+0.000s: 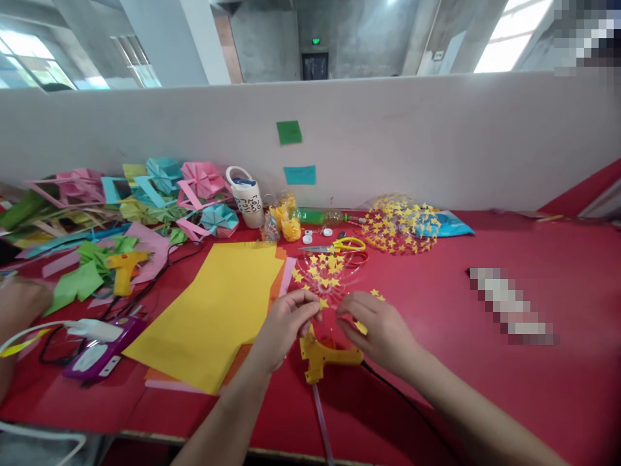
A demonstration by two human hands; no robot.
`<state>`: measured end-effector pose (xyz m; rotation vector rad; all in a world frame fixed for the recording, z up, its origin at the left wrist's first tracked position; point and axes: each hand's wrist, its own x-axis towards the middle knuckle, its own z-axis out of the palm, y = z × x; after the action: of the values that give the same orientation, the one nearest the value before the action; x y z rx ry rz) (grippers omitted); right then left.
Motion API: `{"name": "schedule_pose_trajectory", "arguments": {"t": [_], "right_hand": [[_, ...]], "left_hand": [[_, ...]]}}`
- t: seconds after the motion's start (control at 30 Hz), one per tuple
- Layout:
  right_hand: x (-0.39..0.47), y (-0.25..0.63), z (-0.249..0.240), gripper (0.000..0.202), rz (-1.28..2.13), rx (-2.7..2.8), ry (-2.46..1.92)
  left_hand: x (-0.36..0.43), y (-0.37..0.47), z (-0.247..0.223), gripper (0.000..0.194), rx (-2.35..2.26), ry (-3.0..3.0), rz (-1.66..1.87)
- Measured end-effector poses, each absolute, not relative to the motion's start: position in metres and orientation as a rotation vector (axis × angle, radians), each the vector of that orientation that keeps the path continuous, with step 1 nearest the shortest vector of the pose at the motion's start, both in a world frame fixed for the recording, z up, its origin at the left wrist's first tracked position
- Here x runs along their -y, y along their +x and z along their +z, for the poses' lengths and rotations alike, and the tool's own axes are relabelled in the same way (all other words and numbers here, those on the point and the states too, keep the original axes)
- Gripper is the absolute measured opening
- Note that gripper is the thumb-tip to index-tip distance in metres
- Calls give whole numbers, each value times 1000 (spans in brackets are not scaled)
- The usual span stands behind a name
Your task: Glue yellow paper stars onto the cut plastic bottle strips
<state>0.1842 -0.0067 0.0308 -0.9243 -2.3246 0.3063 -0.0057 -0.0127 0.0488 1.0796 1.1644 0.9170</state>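
My left hand [295, 323] is closed in a pinch, with a small yellow paper star [323, 303] at its fingertips. Just to its right, my right hand [376, 323] has its fingers bent together; whatever is at their tips is too small to make out. Yellow paper shows in the gap between its thumb and fingers. Below both hands lies a yellow hot glue gun [327, 358] with a clear glue stick [321, 421] sticking out behind. Beyond them, a clear plastic piece dotted with yellow stars [323, 275] rests on the red table [466, 375].
Yellow-handled scissors [347, 246] and a larger star-covered clear dome [398, 223] are farther back. Yellow paper sheets [208, 310] lie left, beside a purple power strip [104, 349] and a second glue gun [126, 268]. Another person's hand [22, 304] is at far left.
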Motion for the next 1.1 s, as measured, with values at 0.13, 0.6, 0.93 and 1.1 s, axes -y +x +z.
{"name": "schedule_pose_trajectory", "arguments": {"t": [0.13,0.6,0.93,1.1], "right_hand": [[3,186,42,10,100,2222,-792],[-4,193,39,11,410,2144,-1064],[-7,179,40,7,875,2011,-1253],[-9,177,35,8,993,1889,-1307]], "left_hand": [[11,-1,47,15,-1083,1013,838],[0,-8,32,15,-1508,2134,1096],[-3,1,15,9,-1620,2175,1130],[-5,0,12,11,-1564,2128,1142]]}}
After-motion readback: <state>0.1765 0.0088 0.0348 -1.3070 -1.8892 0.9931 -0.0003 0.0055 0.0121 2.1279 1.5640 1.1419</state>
